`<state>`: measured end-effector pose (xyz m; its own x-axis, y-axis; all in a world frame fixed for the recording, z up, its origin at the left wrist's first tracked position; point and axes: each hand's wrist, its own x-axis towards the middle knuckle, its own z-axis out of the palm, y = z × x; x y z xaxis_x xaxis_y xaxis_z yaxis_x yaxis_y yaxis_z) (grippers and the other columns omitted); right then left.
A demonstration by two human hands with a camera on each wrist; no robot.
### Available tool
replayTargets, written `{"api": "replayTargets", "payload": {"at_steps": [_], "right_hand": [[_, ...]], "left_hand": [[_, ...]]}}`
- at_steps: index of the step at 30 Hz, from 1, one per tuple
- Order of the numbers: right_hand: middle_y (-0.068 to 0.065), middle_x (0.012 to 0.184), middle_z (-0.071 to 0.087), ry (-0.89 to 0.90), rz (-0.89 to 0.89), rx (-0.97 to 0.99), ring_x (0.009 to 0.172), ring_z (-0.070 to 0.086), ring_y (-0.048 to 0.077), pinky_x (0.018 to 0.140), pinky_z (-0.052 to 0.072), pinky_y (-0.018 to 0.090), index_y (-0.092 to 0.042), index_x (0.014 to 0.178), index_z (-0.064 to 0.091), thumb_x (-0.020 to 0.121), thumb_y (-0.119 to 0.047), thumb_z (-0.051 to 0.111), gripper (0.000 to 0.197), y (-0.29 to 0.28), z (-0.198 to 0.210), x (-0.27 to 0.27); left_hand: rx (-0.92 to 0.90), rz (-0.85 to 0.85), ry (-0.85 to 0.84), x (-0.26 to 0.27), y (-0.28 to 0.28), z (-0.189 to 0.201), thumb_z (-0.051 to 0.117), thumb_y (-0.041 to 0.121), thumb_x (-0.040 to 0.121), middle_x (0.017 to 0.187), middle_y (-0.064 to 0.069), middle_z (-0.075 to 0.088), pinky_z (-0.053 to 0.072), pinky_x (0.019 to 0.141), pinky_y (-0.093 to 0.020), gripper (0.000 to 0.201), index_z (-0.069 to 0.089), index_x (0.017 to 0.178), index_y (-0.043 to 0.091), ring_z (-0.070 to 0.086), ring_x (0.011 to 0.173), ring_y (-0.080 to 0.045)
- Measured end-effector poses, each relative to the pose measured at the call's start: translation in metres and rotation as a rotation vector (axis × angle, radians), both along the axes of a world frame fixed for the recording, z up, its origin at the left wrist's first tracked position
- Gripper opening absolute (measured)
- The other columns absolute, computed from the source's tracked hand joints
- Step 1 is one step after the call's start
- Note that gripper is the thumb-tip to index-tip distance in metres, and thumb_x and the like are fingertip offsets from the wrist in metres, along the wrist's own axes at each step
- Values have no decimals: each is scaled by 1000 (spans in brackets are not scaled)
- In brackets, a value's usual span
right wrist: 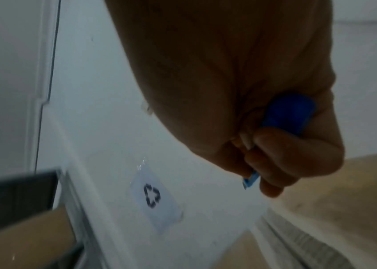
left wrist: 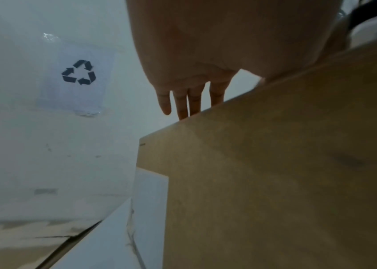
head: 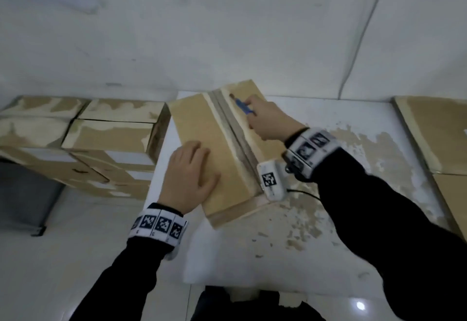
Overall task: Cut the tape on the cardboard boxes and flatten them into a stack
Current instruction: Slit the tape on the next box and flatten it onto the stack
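Observation:
A long brown cardboard box lies on the white table, with a strip of tape running along its top seam. My left hand lies flat on the near left part of the lid, fingers straight. At the far end of the seam my right hand grips a blue utility knife, its tip against the tape. In the right wrist view the blue handle sits inside my curled fingers. The box side fills the left wrist view.
Several taped cardboard boxes are stacked left of the table against the wall. Flat cardboard lies at the table's right edge. A recycling sign is stuck on the white wall. A dark grey bin stands at lower left.

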<state>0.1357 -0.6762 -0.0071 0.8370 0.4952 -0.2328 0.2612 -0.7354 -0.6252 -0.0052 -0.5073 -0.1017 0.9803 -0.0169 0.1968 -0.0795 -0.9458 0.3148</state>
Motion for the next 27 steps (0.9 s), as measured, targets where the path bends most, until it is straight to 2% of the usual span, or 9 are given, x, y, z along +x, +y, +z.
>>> {"api": "replayTargets", "payload": {"at_steps": [3,6,11,15,17,20,22,25,27], "right_hand": [[14,89,54,-65,52,-166,66,46,24,54,32,29,-3,134,34,96,-3,33,37,53,-4,17],[22,115,55,-88,61,-272,84,48,28,68,33,31,-2,133,36,97,-5,32,35,75,-10,24],[14,87,50,-113,35,-364,79,44,26,65,32,32,-1,129,38,94,2,33,35,90,-14,30],[21,116,55,-152,71,-475,96,52,33,75,37,34,0,127,43,95,2,32,34,102,-8,33],[21,123,54,-163,71,-507,109,52,35,83,40,34,0,128,45,96,1,31,35,108,-9,34],[21,125,53,-178,74,-524,113,51,34,87,39,35,0,128,46,97,-1,30,35,106,-6,27],[21,123,53,-147,87,-532,105,52,34,80,39,34,-1,128,46,97,-2,31,35,92,-3,16],[19,111,53,-74,71,-510,70,47,22,57,34,29,-6,127,44,95,0,31,35,65,-7,-6],[17,103,52,-42,63,-528,62,41,19,51,32,27,-8,128,43,95,1,31,36,56,-10,-15]], "left_hand": [[-18,-45,87,8,8,-9,29,62,88,157,-12,19,4,120,-41,76,33,146,12,11,147,-27],[-44,-46,52,7,8,-18,20,63,90,160,-7,1,-13,117,-29,78,17,152,17,-9,147,-20],[-93,-41,27,10,8,-23,28,56,92,159,-11,12,-6,119,-32,77,24,150,6,3,148,-24],[-75,-72,24,10,11,-24,32,53,91,156,-17,21,3,119,-38,76,30,146,1,12,146,-29],[-81,-69,18,10,11,-24,32,52,91,155,-17,23,4,119,-38,75,32,146,1,15,146,-30],[-117,-39,20,10,8,-22,31,50,91,154,-17,25,7,119,-38,73,34,145,0,18,145,-30],[-115,-16,15,11,6,-22,29,49,90,154,-17,26,7,118,-38,73,35,144,0,19,145,-30],[-83,15,17,11,3,-21,25,50,88,156,-15,23,3,118,-36,76,33,146,2,15,146,-27],[-58,19,33,12,2,-21,23,52,86,157,-13,19,-2,118,-33,78,30,148,5,11,147,-24]]}}
